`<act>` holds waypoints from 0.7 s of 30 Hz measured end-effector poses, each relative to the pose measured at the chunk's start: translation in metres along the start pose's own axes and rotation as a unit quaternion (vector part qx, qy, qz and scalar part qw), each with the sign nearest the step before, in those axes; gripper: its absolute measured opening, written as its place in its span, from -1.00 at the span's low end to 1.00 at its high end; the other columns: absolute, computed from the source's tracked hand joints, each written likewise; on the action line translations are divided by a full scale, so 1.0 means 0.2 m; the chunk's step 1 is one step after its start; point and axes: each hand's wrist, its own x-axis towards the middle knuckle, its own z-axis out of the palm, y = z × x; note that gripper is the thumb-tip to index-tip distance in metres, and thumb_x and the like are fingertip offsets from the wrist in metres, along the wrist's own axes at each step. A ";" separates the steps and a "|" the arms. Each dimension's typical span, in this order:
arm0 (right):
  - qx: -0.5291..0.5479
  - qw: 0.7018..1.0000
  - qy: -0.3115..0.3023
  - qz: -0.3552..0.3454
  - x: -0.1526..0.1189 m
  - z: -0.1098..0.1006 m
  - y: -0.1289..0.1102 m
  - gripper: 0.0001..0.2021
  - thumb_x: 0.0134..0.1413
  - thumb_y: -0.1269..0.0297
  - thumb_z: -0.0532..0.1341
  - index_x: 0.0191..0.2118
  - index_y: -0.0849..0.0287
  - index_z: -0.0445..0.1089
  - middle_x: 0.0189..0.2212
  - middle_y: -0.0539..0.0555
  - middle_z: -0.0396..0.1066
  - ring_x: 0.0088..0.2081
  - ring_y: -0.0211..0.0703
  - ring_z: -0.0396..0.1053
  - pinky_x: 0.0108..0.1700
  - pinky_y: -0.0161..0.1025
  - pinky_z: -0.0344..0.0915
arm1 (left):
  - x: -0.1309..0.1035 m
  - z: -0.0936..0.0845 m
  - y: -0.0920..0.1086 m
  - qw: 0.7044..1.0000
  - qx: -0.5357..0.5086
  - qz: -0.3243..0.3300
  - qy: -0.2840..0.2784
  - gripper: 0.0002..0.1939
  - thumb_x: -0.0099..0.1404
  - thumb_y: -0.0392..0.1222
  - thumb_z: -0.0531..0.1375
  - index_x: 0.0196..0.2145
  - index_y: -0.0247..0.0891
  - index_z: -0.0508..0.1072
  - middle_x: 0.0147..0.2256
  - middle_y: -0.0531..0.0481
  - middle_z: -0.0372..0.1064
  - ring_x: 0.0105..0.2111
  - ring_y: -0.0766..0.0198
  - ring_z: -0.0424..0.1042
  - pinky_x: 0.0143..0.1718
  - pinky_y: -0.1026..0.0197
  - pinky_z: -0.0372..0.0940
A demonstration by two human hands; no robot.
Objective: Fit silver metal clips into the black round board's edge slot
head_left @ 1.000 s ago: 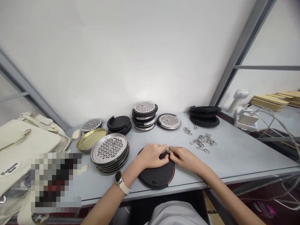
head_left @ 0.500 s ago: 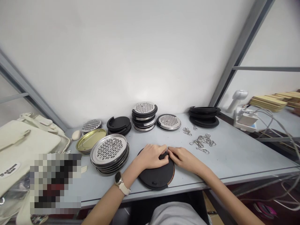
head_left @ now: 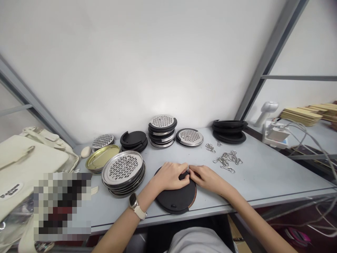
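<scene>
A round black disc (head_left: 176, 197) with a copper-coloured strip along its right edge lies near the table's front. My left hand (head_left: 170, 176), with a watch (head_left: 133, 200) on its wrist, is closed over the far part of the disc, its thumb pressing on the top. At the far right rim, the fingers of my right hand (head_left: 204, 177) are pinched together on a small shiny metal clip, mostly hidden between both hands. Loose metal clips (head_left: 226, 159) lie in a heap beyond my right hand. Left of the disc stands a stack of round metal graters (head_left: 123, 169).
Gold lids (head_left: 103, 158) and black holders (head_left: 133, 140) sit at the back left. A stack of graters in black holders (head_left: 162, 130) and a single grater (head_left: 190, 137) stand by the wall. More black rings (head_left: 229, 131) are back right; a cream bag (head_left: 39, 154) lies left.
</scene>
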 end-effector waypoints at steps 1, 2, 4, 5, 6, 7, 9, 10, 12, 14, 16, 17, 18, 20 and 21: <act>0.000 1.000 0.001 0.002 0.00 0.00 0.00 -0.78 0.17 0.35 -0.03 -0.48 0.18 0.22 -0.60 -0.03 0.28 -0.58 -0.30 0.12 -0.47 -0.35 0.00 | 0.00 0.00 0.00 1.000 -0.001 0.002 0.003 -0.92 0.20 -0.14 0.07 -0.37 -0.17 0.25 -0.49 0.10 0.36 -0.52 0.30 0.31 -0.51 0.25 -0.03; 0.002 1.000 0.001 0.004 0.00 0.00 0.00 -0.79 0.16 0.35 -0.01 -0.49 0.17 0.19 -0.62 -0.06 0.24 -0.58 -0.31 0.09 -0.48 -0.35 -0.02 | 0.00 0.00 0.00 1.000 -0.001 0.004 0.004 -0.92 0.19 -0.15 0.07 -0.38 -0.17 0.25 -0.49 0.11 0.35 -0.53 0.30 0.30 -0.52 0.24 -0.03; 0.008 1.000 0.003 0.005 0.00 0.00 0.01 -0.80 0.14 0.35 0.00 -0.51 0.17 0.16 -0.63 -0.08 0.18 -0.59 -0.33 0.06 -0.48 -0.36 -0.04 | 0.00 0.00 0.00 1.000 -0.002 0.005 0.005 -0.93 0.19 -0.15 0.07 -0.37 -0.17 0.25 -0.50 0.11 0.34 -0.54 0.31 0.30 -0.52 0.24 -0.04; 0.011 1.000 0.004 0.005 0.00 0.01 0.01 -0.80 0.13 0.35 0.01 -0.52 0.17 0.14 -0.64 -0.09 0.16 -0.59 -0.33 0.05 -0.49 -0.36 -0.04 | 0.00 0.00 0.00 1.000 -0.003 0.005 0.005 -0.93 0.19 -0.15 0.07 -0.37 -0.17 0.25 -0.50 0.11 0.34 -0.54 0.31 0.29 -0.52 0.24 -0.04; 0.013 1.000 0.005 0.006 0.00 0.01 0.01 -0.79 0.12 0.35 0.01 -0.53 0.17 0.13 -0.64 -0.10 0.15 -0.58 -0.34 0.05 -0.49 -0.36 -0.05 | 0.00 0.00 0.00 1.000 -0.004 0.005 0.004 -0.93 0.19 -0.15 0.07 -0.37 -0.17 0.25 -0.50 0.11 0.34 -0.54 0.31 0.29 -0.52 0.25 -0.04; 0.014 1.000 0.006 0.007 0.00 0.01 0.01 -0.79 0.12 0.35 0.01 -0.53 0.16 0.12 -0.64 -0.10 0.14 -0.58 -0.34 0.04 -0.49 -0.36 -0.06 | 0.00 0.00 0.00 1.000 -0.005 0.005 0.004 -0.93 0.19 -0.15 0.07 -0.37 -0.17 0.25 -0.50 0.11 0.34 -0.54 0.31 0.29 -0.52 0.25 -0.04; 0.014 1.000 0.007 0.009 0.00 0.00 0.01 -0.79 0.11 0.36 0.01 -0.54 0.16 0.11 -0.64 -0.11 0.12 -0.59 -0.34 0.03 -0.49 -0.36 -0.06 | 0.00 0.00 0.01 1.000 -0.006 0.006 0.002 -0.92 0.19 -0.15 0.07 -0.37 -0.17 0.25 -0.50 0.11 0.34 -0.54 0.31 0.29 -0.52 0.25 -0.04; 0.014 1.000 0.007 0.009 0.00 0.00 0.01 -0.79 0.11 0.36 0.01 -0.54 0.16 0.11 -0.64 -0.11 0.12 -0.59 -0.34 0.03 -0.49 -0.36 -0.06 | 0.00 0.00 0.01 1.000 -0.006 0.006 0.002 -0.92 0.19 -0.14 0.07 -0.37 -0.17 0.24 -0.50 0.11 0.35 -0.54 0.31 0.29 -0.52 0.25 -0.04; 0.014 1.000 0.007 0.010 0.00 0.00 0.01 -0.80 0.11 0.37 0.01 -0.54 0.16 0.11 -0.64 -0.11 0.12 -0.59 -0.34 0.03 -0.49 -0.36 -0.07 | 0.00 0.00 0.01 1.000 -0.005 0.002 0.001 -0.92 0.19 -0.14 0.08 -0.37 -0.17 0.25 -0.49 0.11 0.35 -0.53 0.31 0.30 -0.52 0.25 -0.04; 0.013 1.000 0.008 0.010 0.00 0.00 0.01 -0.80 0.11 0.36 0.01 -0.54 0.16 0.11 -0.64 -0.11 0.12 -0.59 -0.34 0.03 -0.49 -0.36 -0.07 | 0.00 0.00 0.01 1.000 -0.005 0.000 0.000 -0.92 0.19 -0.15 0.08 -0.37 -0.18 0.25 -0.49 0.11 0.36 -0.53 0.31 0.31 -0.52 0.25 -0.03; 0.011 1.000 0.008 0.008 0.00 0.00 0.01 -0.80 0.11 0.36 0.01 -0.53 0.16 0.11 -0.64 -0.11 0.13 -0.59 -0.34 0.03 -0.50 -0.36 -0.07 | 0.00 0.00 0.01 1.000 -0.005 0.000 -0.002 -0.92 0.19 -0.15 0.08 -0.37 -0.18 0.26 -0.49 0.10 0.36 -0.53 0.31 0.32 -0.52 0.25 -0.03; 0.010 1.000 0.006 0.008 0.00 0.00 0.01 -0.80 0.11 0.36 0.01 -0.54 0.16 0.11 -0.64 -0.11 0.13 -0.59 -0.34 0.03 -0.50 -0.36 -0.07 | 0.00 0.00 0.02 1.000 -0.004 0.000 -0.003 -0.92 0.19 -0.14 0.08 -0.37 -0.18 0.26 -0.49 0.10 0.36 -0.53 0.30 0.32 -0.52 0.25 -0.02; 0.009 1.000 0.006 0.007 0.00 0.00 0.01 -0.79 0.11 0.36 0.01 -0.54 0.16 0.12 -0.64 -0.11 0.14 -0.59 -0.34 0.03 -0.49 -0.36 -0.06 | 0.00 0.00 0.02 1.000 -0.002 -0.001 -0.004 -0.92 0.20 -0.14 0.08 -0.37 -0.18 0.26 -0.49 0.10 0.36 -0.52 0.30 0.32 -0.52 0.25 -0.02; 0.006 1.000 0.008 0.007 -0.01 0.00 0.00 -0.79 0.11 0.36 0.00 -0.54 0.16 0.12 -0.65 -0.11 0.13 -0.59 -0.34 0.03 -0.50 -0.36 -0.06 | 0.00 -0.01 0.02 1.000 0.000 -0.005 -0.008 -0.92 0.20 -0.14 0.08 -0.36 -0.18 0.27 -0.48 0.09 0.37 -0.51 0.29 0.33 -0.51 0.25 -0.01; 0.004 1.000 0.011 0.007 -0.01 0.00 0.00 -0.79 0.12 0.36 0.00 -0.54 0.16 0.12 -0.65 -0.11 0.13 -0.59 -0.33 0.03 -0.50 -0.36 -0.06 | 0.00 -0.01 0.02 1.000 0.000 -0.008 -0.010 -0.92 0.20 -0.14 0.08 -0.35 -0.18 0.27 -0.48 0.09 0.38 -0.51 0.29 0.34 -0.51 0.25 -0.01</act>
